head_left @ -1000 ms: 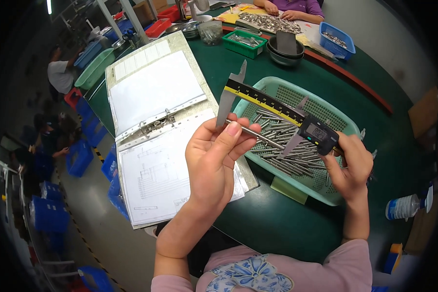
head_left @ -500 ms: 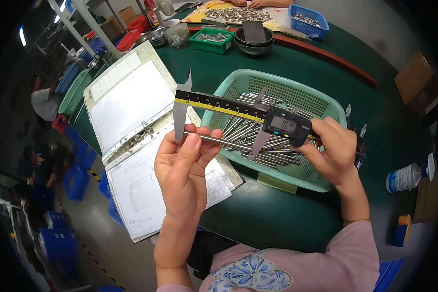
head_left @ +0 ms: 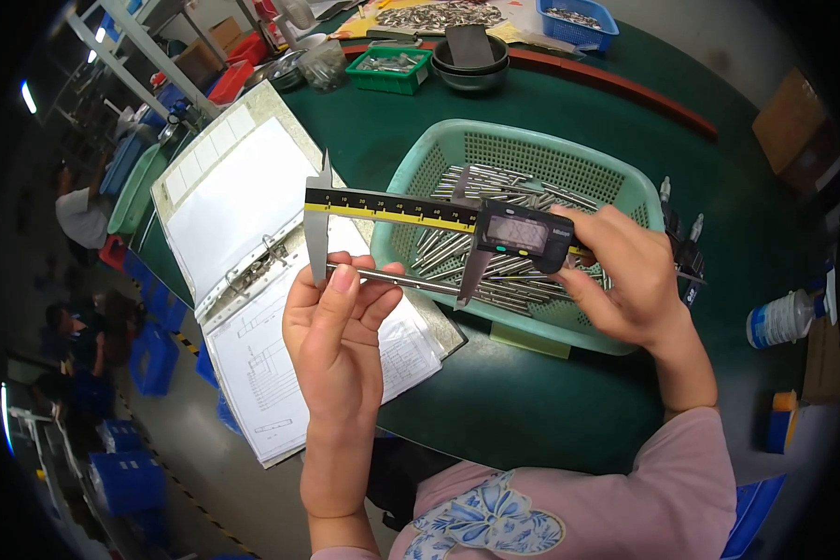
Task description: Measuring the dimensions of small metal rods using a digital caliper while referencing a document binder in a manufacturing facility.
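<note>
Left of the frame's centre, a rod (head_left: 429,284) is being pinched in the left grip (head_left: 331,345) and spanned by a caliper (head_left: 406,208), which is being grasped in the right grip (head_left: 630,280). Whether the rod's right end is being touched is hard to tell. Right of centre, more rods (head_left: 509,291) are being held by a basket (head_left: 551,151).

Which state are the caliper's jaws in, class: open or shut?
Open: the jaws of the caliper stand well apart, with a metal rod, held in the left hand, lying between them.
</note>
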Demonstrator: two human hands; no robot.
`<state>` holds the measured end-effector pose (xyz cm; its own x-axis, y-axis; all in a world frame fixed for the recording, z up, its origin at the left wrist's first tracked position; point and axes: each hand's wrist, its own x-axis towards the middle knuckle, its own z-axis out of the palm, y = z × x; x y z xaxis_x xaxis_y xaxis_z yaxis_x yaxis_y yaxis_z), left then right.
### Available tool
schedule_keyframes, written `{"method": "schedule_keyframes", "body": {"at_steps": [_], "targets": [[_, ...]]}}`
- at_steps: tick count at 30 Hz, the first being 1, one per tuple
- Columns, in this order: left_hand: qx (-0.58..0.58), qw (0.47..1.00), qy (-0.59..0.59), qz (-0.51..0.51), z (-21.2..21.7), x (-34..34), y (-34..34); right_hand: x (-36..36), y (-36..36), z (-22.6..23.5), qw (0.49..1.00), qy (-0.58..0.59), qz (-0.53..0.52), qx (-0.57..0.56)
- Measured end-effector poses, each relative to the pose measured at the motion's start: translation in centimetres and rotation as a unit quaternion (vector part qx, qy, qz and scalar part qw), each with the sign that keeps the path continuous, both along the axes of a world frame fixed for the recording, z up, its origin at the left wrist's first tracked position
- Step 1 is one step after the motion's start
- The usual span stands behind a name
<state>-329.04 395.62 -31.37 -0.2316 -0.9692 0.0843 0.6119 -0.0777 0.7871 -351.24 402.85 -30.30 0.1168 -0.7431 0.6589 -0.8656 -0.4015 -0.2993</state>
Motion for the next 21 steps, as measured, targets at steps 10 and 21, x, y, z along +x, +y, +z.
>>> {"method": "schedule_keyframes", "body": {"at_steps": [10,21], "targets": [[0.006,1.0,-0.007,0.009,-0.06,0.34,0.26,-0.16,0.04,-0.58,0.999,0.029,-0.031,-0.022],[0.006,1.0,0.015,-0.009,-0.21,0.25,0.36,-0.34,0.08,-0.82,0.998,0.03,-0.034,-0.037]]}}
